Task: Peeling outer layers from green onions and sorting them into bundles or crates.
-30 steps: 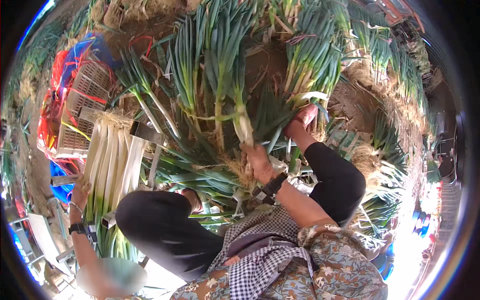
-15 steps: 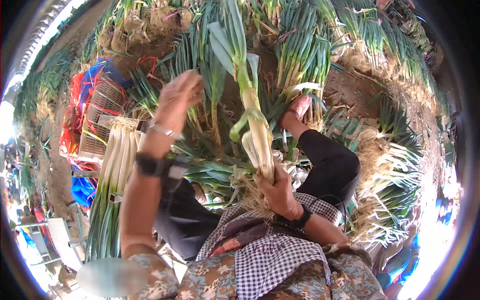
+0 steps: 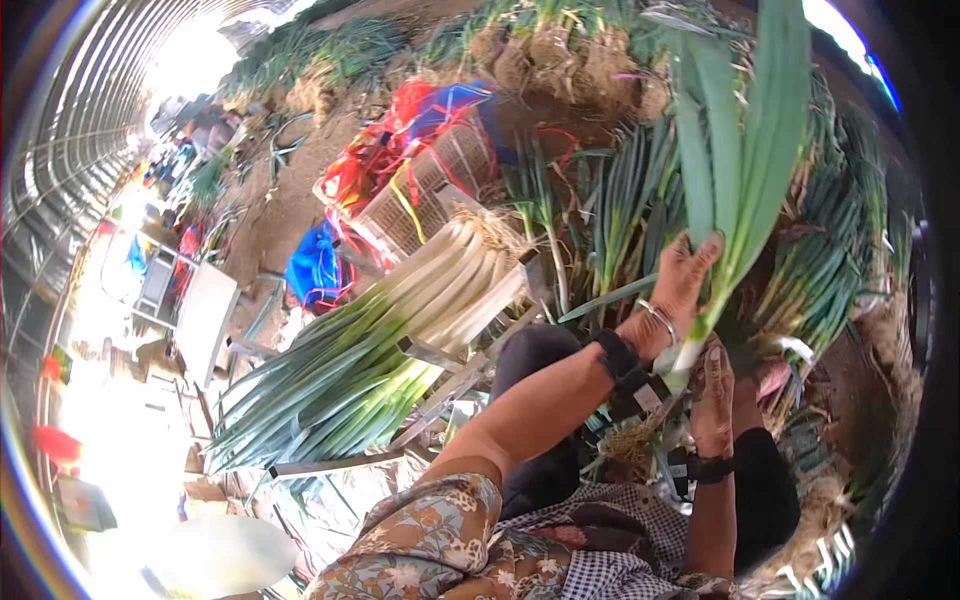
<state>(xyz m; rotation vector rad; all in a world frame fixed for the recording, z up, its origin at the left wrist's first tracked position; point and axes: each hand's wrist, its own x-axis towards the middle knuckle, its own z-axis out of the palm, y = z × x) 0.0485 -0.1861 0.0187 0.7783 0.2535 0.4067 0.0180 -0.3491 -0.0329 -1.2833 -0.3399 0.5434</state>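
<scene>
Plainly, the left hand (image 3: 680, 288) has its grip closed on a leek (image 3: 742, 235), high up. The right hand (image 3: 712, 405) is beside the pale stem (image 3: 690, 354); its grip I cannot tell.

A loose shirt (image 3: 420, 565) is worn at six o'clock, patterned with pale flowers on brown and grey-blue; its left sleeve (image 3: 445, 515) is cut short. Toward five o'clock, a black-and-white checked cloth (image 3: 625, 578) is seen, and toward four, dark trousers (image 3: 768, 495). Past three o'clock, the left hand (image 3: 680, 285) is adorned with a silvery bracelet (image 3: 657, 322) and a black wristband (image 3: 620, 362). Toward four, the right hand (image 3: 713, 395) is matched with another black band (image 3: 713, 468).
</scene>
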